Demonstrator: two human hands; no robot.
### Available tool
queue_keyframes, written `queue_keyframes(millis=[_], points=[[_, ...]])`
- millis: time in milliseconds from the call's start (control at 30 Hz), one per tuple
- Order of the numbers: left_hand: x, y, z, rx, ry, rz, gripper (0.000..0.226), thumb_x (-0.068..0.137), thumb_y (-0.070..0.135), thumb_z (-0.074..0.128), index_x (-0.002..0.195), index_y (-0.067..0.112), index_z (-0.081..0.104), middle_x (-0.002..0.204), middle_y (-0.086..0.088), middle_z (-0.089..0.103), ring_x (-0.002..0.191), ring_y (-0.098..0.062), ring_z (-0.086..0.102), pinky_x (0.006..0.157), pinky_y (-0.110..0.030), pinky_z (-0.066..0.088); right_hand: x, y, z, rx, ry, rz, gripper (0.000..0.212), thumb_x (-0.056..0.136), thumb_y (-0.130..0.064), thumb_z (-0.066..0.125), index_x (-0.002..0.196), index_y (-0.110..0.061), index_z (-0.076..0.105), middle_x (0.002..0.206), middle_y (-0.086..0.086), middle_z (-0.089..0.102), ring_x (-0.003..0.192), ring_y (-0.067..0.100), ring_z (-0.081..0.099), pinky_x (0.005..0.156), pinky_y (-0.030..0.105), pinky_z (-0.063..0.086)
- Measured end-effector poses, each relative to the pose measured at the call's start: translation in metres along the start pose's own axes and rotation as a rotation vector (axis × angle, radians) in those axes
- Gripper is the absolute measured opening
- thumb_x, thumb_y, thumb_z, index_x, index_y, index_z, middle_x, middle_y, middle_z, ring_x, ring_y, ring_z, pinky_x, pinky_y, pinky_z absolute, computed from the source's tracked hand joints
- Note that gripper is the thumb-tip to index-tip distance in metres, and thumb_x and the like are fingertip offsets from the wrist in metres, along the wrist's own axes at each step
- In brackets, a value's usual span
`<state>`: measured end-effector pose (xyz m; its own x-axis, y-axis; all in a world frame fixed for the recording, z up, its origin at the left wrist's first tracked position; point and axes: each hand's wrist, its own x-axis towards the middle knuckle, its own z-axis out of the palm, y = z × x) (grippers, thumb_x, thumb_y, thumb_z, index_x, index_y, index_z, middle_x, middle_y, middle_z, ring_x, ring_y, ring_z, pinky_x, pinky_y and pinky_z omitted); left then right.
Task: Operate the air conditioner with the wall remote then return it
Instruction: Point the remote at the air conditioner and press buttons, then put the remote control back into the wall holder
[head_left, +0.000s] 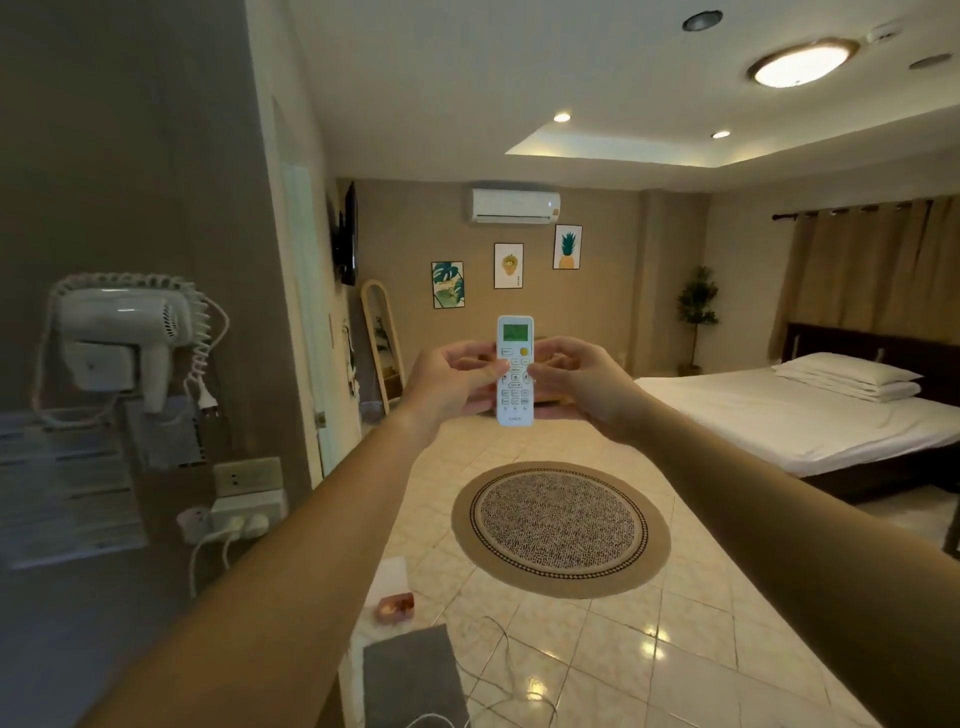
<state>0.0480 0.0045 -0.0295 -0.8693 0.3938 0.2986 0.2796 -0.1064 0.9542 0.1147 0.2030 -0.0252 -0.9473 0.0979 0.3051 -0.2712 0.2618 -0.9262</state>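
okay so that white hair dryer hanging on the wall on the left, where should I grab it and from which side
Probably the handle of the hair dryer: it hangs down at the right of the wall cradle, with its lower end free. Come from the front right, wrapping fingers around the handle, then lift up and out. The coiled cord drapes just right of it, so reach in front of the cord. How the cradle holds the dryer isn't clear.
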Motion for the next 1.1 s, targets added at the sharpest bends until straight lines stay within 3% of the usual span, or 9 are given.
queue_keyframes(millis=[167,300,433,600,767,933,1033,1100], points=[[-0.017,-0.006,-0.026,-0.005,0.048,0.001,0.039,0.094,0.008,0.079,0.132,0.012,0.071,0.120,-0.010,0.081,0.098,-0.019,0.082,0.078,-0.033,0.068,0.003,0.003,0.032,0.038,-0.073,-0.012,0.024,0.101,-0.009,0.065,0.126,-0.011,0.066,0.114,0.016,0.076,0.099,0.027,0.080,0.086,0.048,0.067],[-0.021,-0.011,-0.060,0.055,0.094,0.009,0.040,0.093,0.010,0.080,0.132,0.012,0.072,0.119,-0.010,0.081,0.101,-0.023,0.082,0.090,-0.044,0.067,0.013,0.006,0.065,0.082,-0.099,-0.008,0.026,0.102,-0.008,0.065,0.128,-0.010,0.066,0.113,0.015,0.076,0.098,0.025,0.081,0.083,0.046,0.067],[-0.020,-0.015,-0.104,0.072,0.133,0.009,0.040,0.093,0.012,0.081,0.132,0.014,0.073,0.118,-0.009,0.082,0.104,-0.025,0.082,0.091,-0.048,0.066,0.032,0.002,0.105,0.080,-0.133,-0.024,0.027,0.103,-0.009,0.064,0.129,-0.011,0.066,0.115,0.015,0.076,0.098,0.025,0.081,0.080,0.041,0.068],[-0.016,-0.010,-0.174,0.132,0.183,0.003,0.041,0.091,0.014,0.083,0.131,0.019,0.074,0.120,-0.009,0.081,0.107,-0.026,0.081,0.090,-0.050,0.067,0.064,-0.006,0.171,0.114,-0.161,-0.046,0.020,0.102,-0.008,0.064,0.119,-0.018,0.067,0.112,0.014,0.077,0.101,0.028,0.080,0.082,0.046,0.068],[-0.012,-0.009,-0.250,0.135,0.221,0.002,0.044,0.091,0.010,0.082,0.134,0.013,0.072,0.124,-0.014,0.078,0.107,-0.032,0.080,0.091,-0.053,0.066,0.103,-0.010,0.242,0.112,-0.195,-0.076,0.029,0.102,-0.011,0.065,0.131,-0.013,0.065,0.116,0.016,0.075,0.098,0.024,0.081,0.081,0.042,0.068],[-0.013,-0.017,-0.318,0.153,0.293,0.016,0.038,0.096,0.012,0.077,0.134,0.013,0.072,0.123,-0.011,0.079,0.104,-0.027,0.081,0.089,-0.050,0.067,0.135,-0.012,0.308,0.101,-0.243,-0.097,0.025,0.102,-0.010,0.065,0.127,-0.015,0.065,0.119,0.019,0.072,0.100,0.028,0.079,0.078,0.040,0.068],[-0.015,-0.023,-0.354,0.132,0.329,-0.008,0.034,0.096,0.013,0.078,0.129,0.015,0.075,0.121,-0.011,0.080,0.106,-0.028,0.081,0.093,-0.054,0.065,0.148,-0.012,0.344,0.079,-0.260,-0.122,0.023,0.102,-0.012,0.066,0.125,-0.016,0.066,0.118,0.016,0.071,0.101,0.028,0.078,0.079,0.044,0.069],[-0.017,-0.025,-0.375,0.128,0.339,-0.008,0.032,0.096,0.012,0.077,0.129,0.016,0.075,0.120,-0.011,0.080,0.106,-0.028,0.081,0.091,-0.048,0.066,0.156,-0.012,0.365,0.080,-0.277,-0.137,0.028,0.101,-0.013,0.068,0.129,-0.015,0.065,0.117,0.014,0.072,0.101,0.026,0.079,0.082,0.048,0.068]])
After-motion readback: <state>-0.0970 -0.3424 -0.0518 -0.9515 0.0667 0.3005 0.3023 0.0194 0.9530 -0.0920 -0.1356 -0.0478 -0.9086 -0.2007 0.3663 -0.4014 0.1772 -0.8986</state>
